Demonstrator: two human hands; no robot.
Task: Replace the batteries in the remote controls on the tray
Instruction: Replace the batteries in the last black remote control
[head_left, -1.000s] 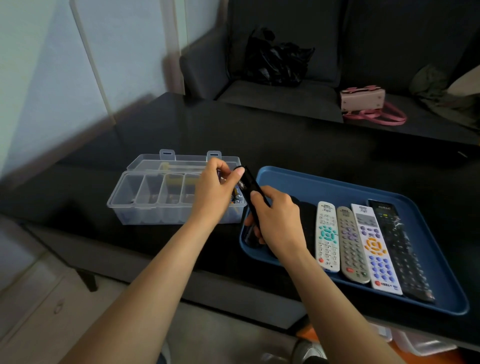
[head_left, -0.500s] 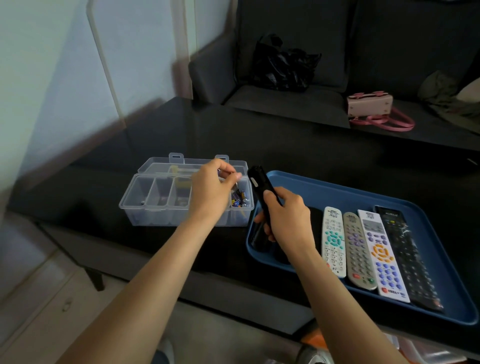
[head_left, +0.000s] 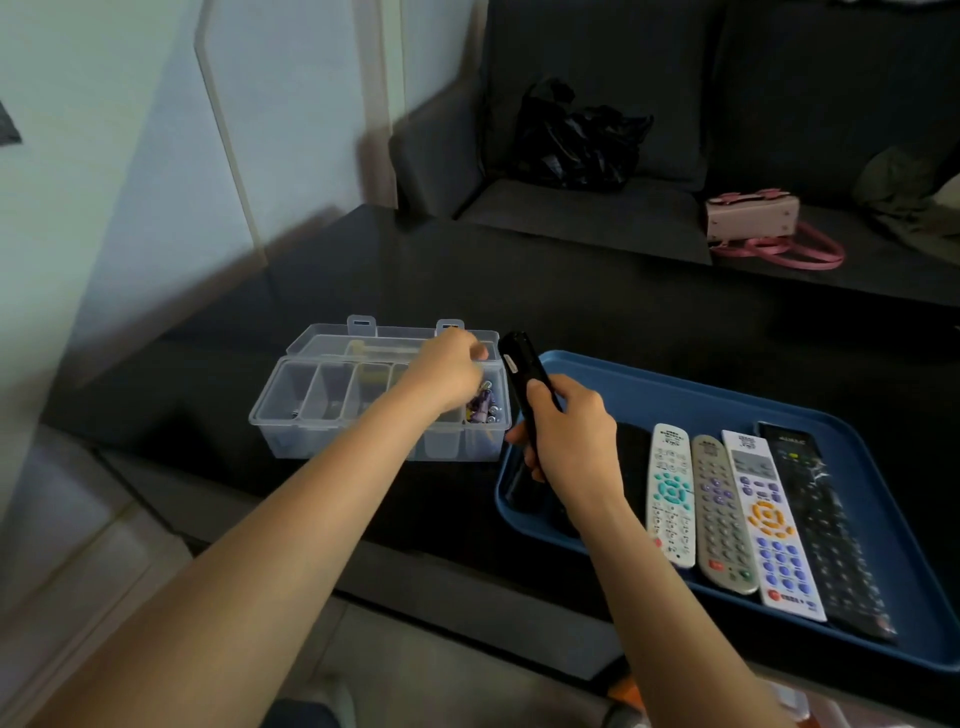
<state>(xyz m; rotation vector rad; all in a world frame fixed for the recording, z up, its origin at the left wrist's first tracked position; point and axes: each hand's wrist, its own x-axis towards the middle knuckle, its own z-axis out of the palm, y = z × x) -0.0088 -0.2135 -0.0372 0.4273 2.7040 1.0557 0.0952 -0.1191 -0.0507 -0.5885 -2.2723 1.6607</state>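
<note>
My right hand (head_left: 571, 441) grips a slim black remote (head_left: 519, 364), held upright over the left end of the blue tray (head_left: 675, 376). My left hand (head_left: 447, 371) hovers with curled fingers over the rightmost compartment of the clear plastic box (head_left: 322, 400), where several batteries (head_left: 483, 408) lie. Whatever is under its fingers is hidden. On the tray lie a white remote with teal buttons (head_left: 671, 493), a grey remote (head_left: 719, 514), a white remote with orange buttons (head_left: 769, 525) and a long black remote (head_left: 821, 519).
The box and tray sit side by side on a glossy black table (head_left: 571, 301). Behind it stands a dark sofa with a black bag (head_left: 571, 140) and a pink handbag (head_left: 753, 218). Another dark item (head_left: 631, 452) lies on the tray beside my right hand.
My left hand has moved away from the top of the black remote, leftward and down over the battery compartment of the box. My right hand still holds the remote upright.
</note>
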